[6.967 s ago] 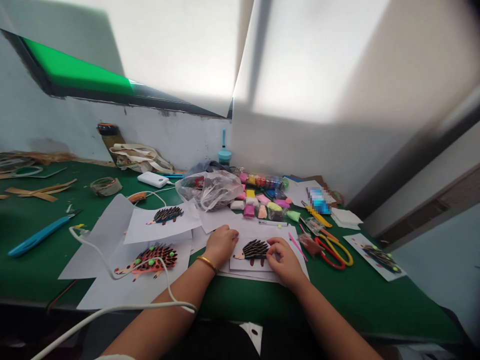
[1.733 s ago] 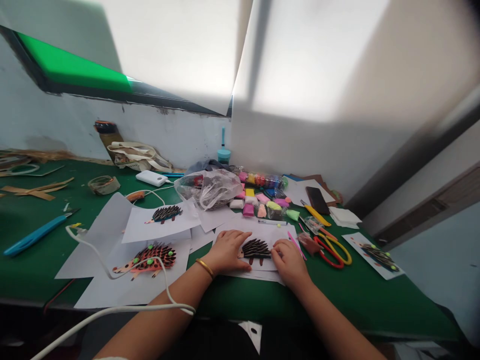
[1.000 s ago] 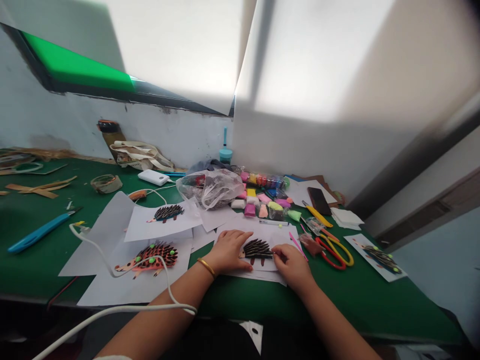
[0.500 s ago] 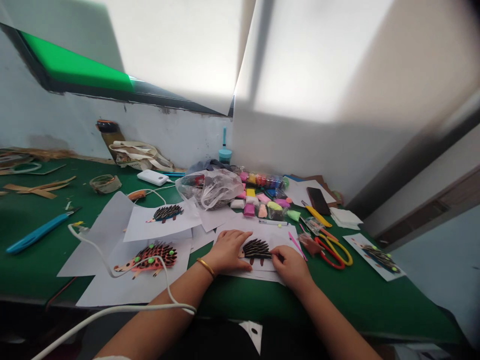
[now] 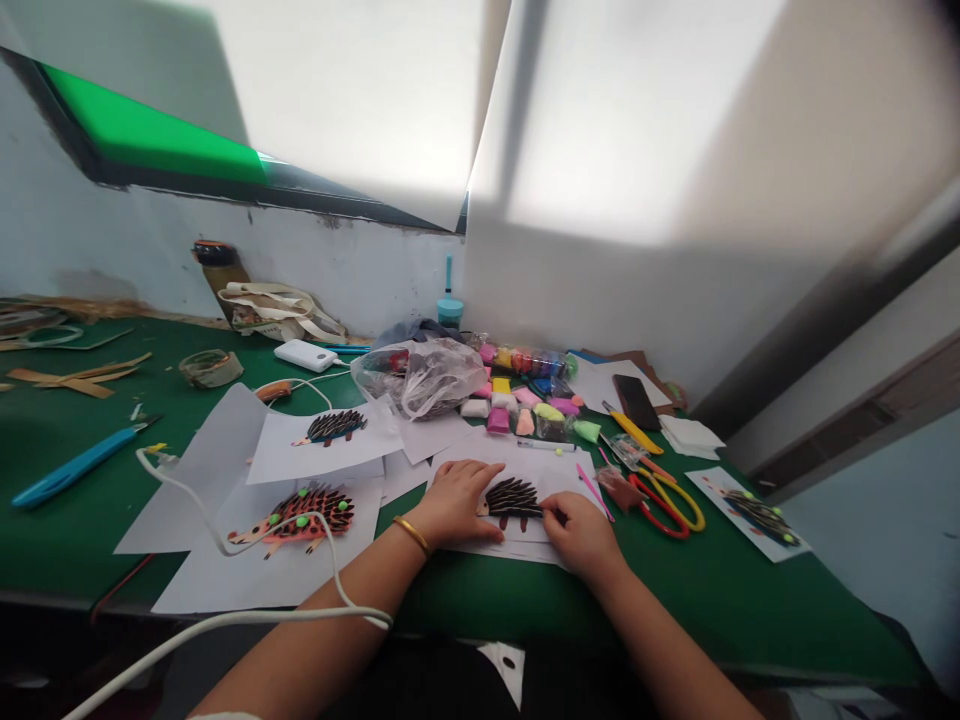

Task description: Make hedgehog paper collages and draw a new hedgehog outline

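A black-spined hedgehog figure (image 5: pixel 513 498) lies on white paper (image 5: pixel 517 549) in front of me. My left hand (image 5: pixel 457 503) rests on the paper at the figure's left side, fingers spread around its head. At the figure's right end, my right hand (image 5: pixel 576 528) has its thumb and forefinger pinched together; whatever sits between the fingertips is too small to make out. A white pen (image 5: pixel 546 445) lies on the paper above the figure, and a pink tool (image 5: pixel 595 492) lies beside my right hand.
Scissors (image 5: pixel 660 505), a phone (image 5: pixel 636 402) and a yellow cutter (image 5: pixel 634 430) lie to the right. Coloured clay packs (image 5: pixel 498 419) and a plastic bag (image 5: pixel 420 377) sit behind. Other hedgehog sheets (image 5: pixel 262 582) and a white cable (image 5: pixel 225 616) are at left.
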A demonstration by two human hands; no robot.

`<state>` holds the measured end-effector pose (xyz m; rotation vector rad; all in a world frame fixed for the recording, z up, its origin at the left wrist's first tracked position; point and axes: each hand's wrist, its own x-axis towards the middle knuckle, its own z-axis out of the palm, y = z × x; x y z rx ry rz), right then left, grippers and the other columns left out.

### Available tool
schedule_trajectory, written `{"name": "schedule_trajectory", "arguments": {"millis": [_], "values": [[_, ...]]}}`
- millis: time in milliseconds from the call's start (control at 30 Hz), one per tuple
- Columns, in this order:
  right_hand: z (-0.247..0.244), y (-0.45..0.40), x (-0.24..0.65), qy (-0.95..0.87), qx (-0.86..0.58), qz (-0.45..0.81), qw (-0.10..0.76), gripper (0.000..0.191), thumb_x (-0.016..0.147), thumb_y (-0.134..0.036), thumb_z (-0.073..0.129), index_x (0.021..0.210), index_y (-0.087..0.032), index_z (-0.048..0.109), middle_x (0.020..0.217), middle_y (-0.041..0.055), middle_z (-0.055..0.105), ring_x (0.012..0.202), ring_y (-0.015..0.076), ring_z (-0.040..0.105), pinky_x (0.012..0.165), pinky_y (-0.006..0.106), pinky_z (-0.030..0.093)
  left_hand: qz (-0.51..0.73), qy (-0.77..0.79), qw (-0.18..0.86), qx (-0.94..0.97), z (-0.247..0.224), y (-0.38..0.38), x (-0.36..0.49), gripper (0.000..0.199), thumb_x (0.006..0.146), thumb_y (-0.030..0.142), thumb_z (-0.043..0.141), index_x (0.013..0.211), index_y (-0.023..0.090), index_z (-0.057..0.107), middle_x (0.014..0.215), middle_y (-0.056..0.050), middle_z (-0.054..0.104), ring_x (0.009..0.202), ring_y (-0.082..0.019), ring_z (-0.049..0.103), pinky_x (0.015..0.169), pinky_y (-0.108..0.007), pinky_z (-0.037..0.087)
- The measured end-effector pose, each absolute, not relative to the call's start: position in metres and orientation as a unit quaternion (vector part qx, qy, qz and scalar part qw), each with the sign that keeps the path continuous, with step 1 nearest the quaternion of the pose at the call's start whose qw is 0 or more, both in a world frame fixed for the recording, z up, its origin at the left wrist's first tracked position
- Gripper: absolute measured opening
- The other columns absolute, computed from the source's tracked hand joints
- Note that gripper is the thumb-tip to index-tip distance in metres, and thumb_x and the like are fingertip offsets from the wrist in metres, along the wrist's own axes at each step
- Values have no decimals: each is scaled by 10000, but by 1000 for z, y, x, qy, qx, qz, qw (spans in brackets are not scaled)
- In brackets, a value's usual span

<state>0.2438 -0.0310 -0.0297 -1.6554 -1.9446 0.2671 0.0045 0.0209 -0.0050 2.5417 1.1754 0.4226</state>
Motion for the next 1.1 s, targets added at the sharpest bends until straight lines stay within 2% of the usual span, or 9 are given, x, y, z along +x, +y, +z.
{"name": "schedule_trajectory", "arguments": {"millis": [267, 467, 633, 767, 867, 967, 1033, 1100], "values": [[-30, -33, 243, -736, -604, 98, 290, 220, 816, -226, 486, 874, -200, 697, 859, 55, 703, 849, 212, 634, 796, 330, 477, 156, 408, 154, 886, -6, 21, 4, 1022, 548, 588, 801, 1431, 307, 371, 1377, -68, 514, 1272, -323, 435, 1064, -464, 293], [-18, -15, 265, -712, -616, 56, 332, 272, 875, -241, 433, 984, -180, 675, 962, 70, 694, 931, 208, 617, 863, 335, 458, 150, 414, 166, 882, -3, 21, 4, 1014, 576, 584, 792, 1444, 305, 350, 1379, -70, 516, 1293, -317, 424, 1080, -449, 282], [-4, 27, 283, -707, -668, -51, 227, 227, 864, -222, 500, 970, -202, 699, 981, 95, 686, 961, 238, 594, 831, 343, 413, 147, 425, 172, 877, -3, 23, 6, 1034, 576, 609, 787, 1454, 295, 341, 1398, -84, 507, 1342, -329, 372, 1084, -461, 286], [-7, 50, 281, -713, -681, -70, 154, 141, 842, -211, 561, 882, -202, 696, 916, 105, 679, 913, 247, 596, 761, 329, 393, 168, 418, 175, 876, -2, 22, 5, 1006, 601, 638, 764, 1448, 287, 350, 1388, -84, 515, 1332, -317, 388, 1089, -455, 295], [-9, 57, 278, -709, -685, -70, 150, 125, 837, -179, 552, 833, -184, 676, 891, 121, 669, 902, 261, 599, 743, 336, 386, 201, 424, 176, 865, -1, 22, 3, 868, 697, 629, 702, 1424, 274, 388, 1379, -82, 521, 1304, -295, 422, 1086, -440, 315], [-2, 53, 275, -704, -688, -71, 157, 156, 857, -163, 501, 827, -175, 654, 868, 120, 664, 874, 254, 605, 739, 339, 392, 251, 438, 167, 847, 1, 22, 2, 636, 819, 551, 617, 1366, 262, 467, 1356, -72, 535, 1269, -265, 454, 1081, -418, 335], [5, 43, 268, -704, -684, -44, 183, 159, 867, -176, 476, 882, -181, 634, 839, 88, 660, 823, 227, 609, 720, 324, 410, 298, 443, 163, 830, 6, 21, 5, 482, 866, 473, 585, 1292, 253, 539, 1305, -62, 566, 1233, -244, 480, 1069, -395, 353], [14, 26, 255, -702, -656, 59, 271, 188, 850, -206, 501, 1015, -191, 591, 858, 48, 654, 779, 192, 609, 691, 295, 439, 338, 439, 183, 812, 13, 17, 9, 357, 886, 410, 565, 1201, 244, 600, 1219, -56, 609, 1167, -224, 519, 1027, -362, 390]]}}
